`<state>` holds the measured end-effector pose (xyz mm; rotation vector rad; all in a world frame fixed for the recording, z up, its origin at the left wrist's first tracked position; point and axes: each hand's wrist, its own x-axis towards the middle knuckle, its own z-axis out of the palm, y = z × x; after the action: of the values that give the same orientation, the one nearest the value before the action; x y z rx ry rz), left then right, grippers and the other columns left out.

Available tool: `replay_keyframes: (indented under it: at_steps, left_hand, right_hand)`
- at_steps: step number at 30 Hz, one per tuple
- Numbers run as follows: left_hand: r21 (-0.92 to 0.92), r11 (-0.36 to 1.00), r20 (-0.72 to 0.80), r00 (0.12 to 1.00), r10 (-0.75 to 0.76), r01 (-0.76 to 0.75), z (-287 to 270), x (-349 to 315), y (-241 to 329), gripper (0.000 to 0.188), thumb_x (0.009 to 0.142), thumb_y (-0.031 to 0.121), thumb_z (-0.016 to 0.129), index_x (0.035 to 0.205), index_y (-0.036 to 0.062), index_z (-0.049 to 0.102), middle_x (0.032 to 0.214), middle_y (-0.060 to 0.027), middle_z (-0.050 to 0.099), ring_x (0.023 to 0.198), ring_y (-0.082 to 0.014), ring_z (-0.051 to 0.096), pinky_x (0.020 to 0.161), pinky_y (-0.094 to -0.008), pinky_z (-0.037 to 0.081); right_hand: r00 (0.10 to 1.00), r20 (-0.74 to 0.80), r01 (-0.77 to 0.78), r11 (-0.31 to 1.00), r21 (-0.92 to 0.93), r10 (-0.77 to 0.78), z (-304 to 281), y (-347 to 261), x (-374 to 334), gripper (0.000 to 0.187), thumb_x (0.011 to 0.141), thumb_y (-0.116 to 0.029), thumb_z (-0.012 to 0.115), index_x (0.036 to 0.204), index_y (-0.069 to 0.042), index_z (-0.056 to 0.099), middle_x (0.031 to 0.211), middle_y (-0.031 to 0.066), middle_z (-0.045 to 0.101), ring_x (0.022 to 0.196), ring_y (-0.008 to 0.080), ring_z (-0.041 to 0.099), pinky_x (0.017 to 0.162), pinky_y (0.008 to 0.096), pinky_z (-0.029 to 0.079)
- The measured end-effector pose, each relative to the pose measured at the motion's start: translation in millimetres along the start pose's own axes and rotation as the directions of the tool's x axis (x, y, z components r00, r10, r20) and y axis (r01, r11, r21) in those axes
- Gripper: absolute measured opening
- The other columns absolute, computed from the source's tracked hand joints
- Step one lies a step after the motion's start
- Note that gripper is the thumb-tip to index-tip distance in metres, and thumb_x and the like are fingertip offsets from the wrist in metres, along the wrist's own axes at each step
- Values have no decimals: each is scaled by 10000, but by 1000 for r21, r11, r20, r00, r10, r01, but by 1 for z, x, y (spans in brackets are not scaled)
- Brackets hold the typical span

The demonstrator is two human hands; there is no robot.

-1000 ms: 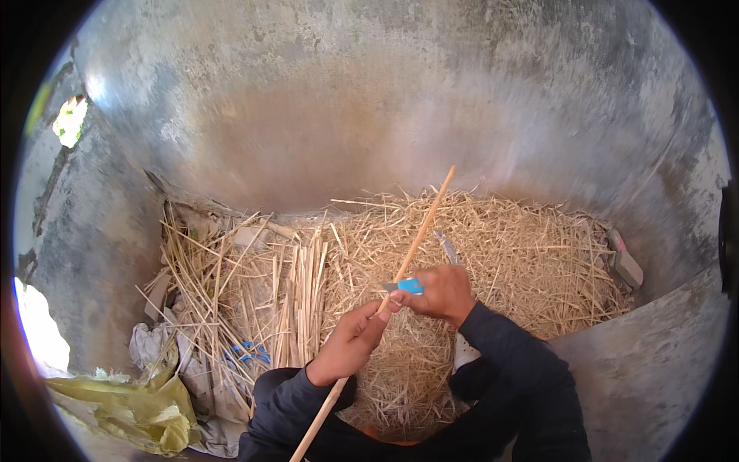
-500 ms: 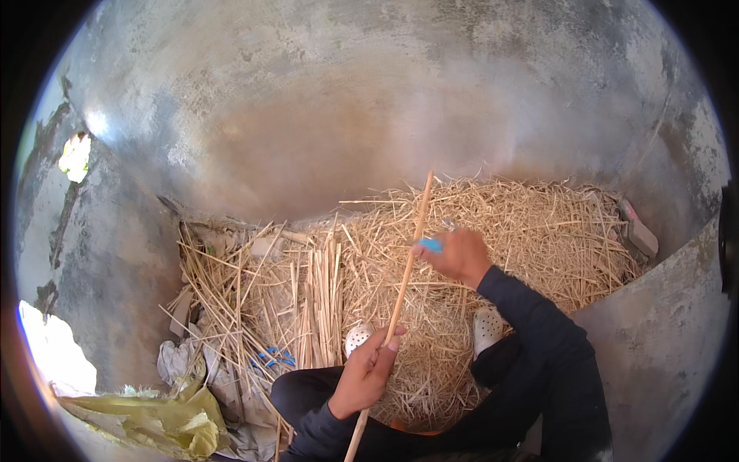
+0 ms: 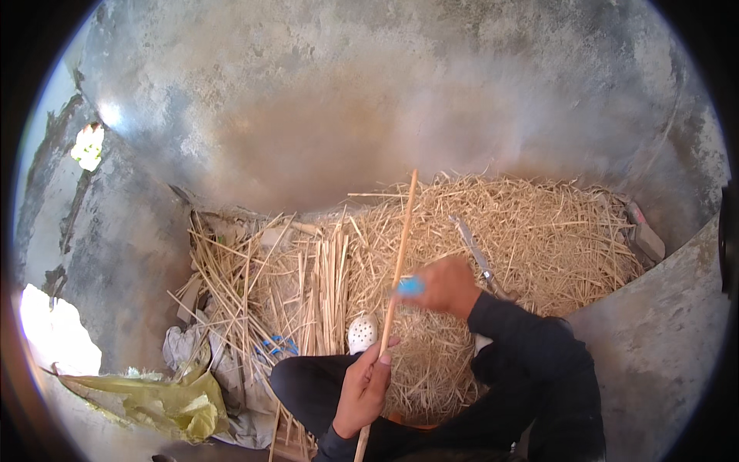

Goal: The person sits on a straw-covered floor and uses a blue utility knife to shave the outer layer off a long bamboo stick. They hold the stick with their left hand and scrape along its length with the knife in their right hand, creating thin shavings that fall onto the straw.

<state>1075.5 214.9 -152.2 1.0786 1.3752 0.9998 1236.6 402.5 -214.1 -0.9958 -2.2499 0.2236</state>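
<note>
A long, pale wooden stick (image 3: pixel 404 246) stands slanted in front of me, its tip pointing toward the wall. My left hand (image 3: pixel 364 391) is closed round its lower part, thumb along the shaft. Farther up, my right hand (image 3: pixel 445 286), blurred by motion, is closed on a small blue object (image 3: pixel 410 286) held against the stick; its kind does not show. On the straw beyond that hand lies a long metal blade (image 3: pixel 471 242), perhaps a knife.
Shavings and straw (image 3: pixel 539 231) cover the floor between my white clogs (image 3: pixel 362 334) and the wall (image 3: pixel 346 115). Split sticks (image 3: pixel 327 277) lie to the left, near a yellow-green sack (image 3: pixel 154 400). A brick (image 3: pixel 647 235) sits at the right corner.
My right hand with the blue object has slid down the stick toward my left hand, uncovering the metal blade. The stick's top has swung slightly left, and my left hand is a little lower.
</note>
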Motion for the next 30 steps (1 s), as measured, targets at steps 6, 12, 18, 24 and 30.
replay_keyframes:
  at_steps: [6,12,18,24,30]
  left_hand:
    - [-92,996,15,1000,-3,4,0,-9,2,377,1049,207,440,1352,-12,490,654,84,352,564,-4,299,505,-193,239]
    - [-70,997,56,998,-15,19,7,-17,1,385,1046,201,454,1360,-18,484,645,89,355,566,1,305,504,-192,240]
    - [-114,993,20,1000,-22,24,2,-19,6,384,1044,190,456,1369,-14,483,642,91,357,560,-1,306,501,-195,242]
    - [-83,996,28,999,-17,19,12,-24,13,410,1034,210,473,1352,-49,484,614,98,337,527,4,284,481,-190,205]
    - [-13,1000,24,1000,6,-6,9,-19,14,378,1042,186,462,1363,-10,492,646,91,352,559,-3,297,501,-199,228]
  right_hand:
    - [985,173,16,1000,13,-18,-4,-16,-6,847,796,-866,356,607,-101,667,494,94,569,416,247,573,415,395,436]
    - [984,25,-174,982,-67,176,-11,46,21,721,825,-780,461,604,-127,676,488,92,564,400,268,536,411,404,424]
    - [996,23,81,996,24,-82,-4,-9,-10,716,870,-746,435,622,-119,677,510,88,570,419,280,549,425,412,433]
    - [980,43,-192,981,-26,193,-14,48,18,720,837,-778,463,640,-124,693,501,81,564,427,275,562,420,405,433]
    - [979,-195,44,994,-101,-63,11,26,-3,819,787,-860,407,584,-105,650,432,61,495,367,217,487,386,381,391]
